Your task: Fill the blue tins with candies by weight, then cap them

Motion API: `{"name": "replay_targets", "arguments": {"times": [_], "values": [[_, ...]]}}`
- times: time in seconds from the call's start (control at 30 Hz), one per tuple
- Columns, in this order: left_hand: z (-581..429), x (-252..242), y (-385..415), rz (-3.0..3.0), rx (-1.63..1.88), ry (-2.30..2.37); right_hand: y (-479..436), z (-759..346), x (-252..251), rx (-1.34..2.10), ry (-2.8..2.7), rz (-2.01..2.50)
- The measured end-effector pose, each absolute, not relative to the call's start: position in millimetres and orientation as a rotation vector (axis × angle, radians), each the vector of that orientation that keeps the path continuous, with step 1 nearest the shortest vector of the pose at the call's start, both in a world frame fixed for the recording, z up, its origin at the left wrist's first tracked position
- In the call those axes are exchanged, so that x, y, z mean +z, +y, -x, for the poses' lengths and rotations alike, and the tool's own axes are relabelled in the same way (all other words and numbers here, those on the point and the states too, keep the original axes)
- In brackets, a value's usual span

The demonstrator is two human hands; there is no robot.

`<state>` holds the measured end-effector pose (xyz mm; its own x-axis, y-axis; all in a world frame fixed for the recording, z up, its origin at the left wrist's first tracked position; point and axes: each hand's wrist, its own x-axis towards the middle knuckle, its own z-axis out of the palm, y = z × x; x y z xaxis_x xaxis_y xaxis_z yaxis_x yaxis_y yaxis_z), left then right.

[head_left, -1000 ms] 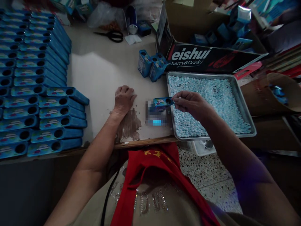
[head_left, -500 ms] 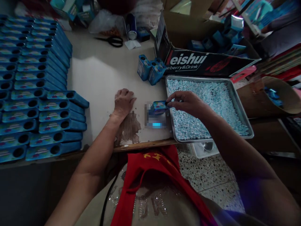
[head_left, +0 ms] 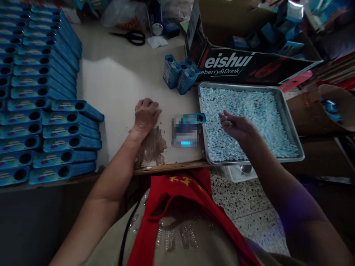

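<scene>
My left hand (head_left: 146, 113) lies on the table with its fingers loosely spread and nothing in it. My right hand (head_left: 235, 125) is above the metal tray (head_left: 251, 162), its fingers drawn together; whatever they hold is too small to make out. Pale blue and white candy pieces (head_left: 260, 114) fill the tray. Between my hands, a small blue box (head_left: 195, 118) with a round dark hole rests on a pixelated device (head_left: 185, 138) with a bright blue lit patch. Neither hand touches this box.
Rows of blue boxes (head_left: 52, 81) fill the left side. Several more boxes (head_left: 180, 75) stand ahead, near a printed carton (head_left: 249, 68) holding others. Scissors (head_left: 134, 37), a can (head_left: 156, 22) and a plastic bag (head_left: 124, 16) lie at the back. The table's front edge (head_left: 172, 167) is worn.
My right hand has let go of the small box and moved right over the tray, its fingers closing. The box remains at the device. My left hand stays on the table.
</scene>
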<state>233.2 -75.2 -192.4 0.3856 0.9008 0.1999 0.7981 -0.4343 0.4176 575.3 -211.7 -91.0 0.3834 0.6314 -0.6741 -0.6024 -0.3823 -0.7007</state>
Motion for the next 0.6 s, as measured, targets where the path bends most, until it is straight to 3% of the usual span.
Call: {"name": "replay_targets", "arguments": {"times": [0.3, 0.6], "values": [[-231, -198, -69, -2.352, 0.615, 1.468, -215, -569, -93, 1.533, -0.542, 1.429], [-233, -192, -73, -2.345, 0.571, 1.498, -206, -550, -70, 1.364, -0.811, 1.5]]}}
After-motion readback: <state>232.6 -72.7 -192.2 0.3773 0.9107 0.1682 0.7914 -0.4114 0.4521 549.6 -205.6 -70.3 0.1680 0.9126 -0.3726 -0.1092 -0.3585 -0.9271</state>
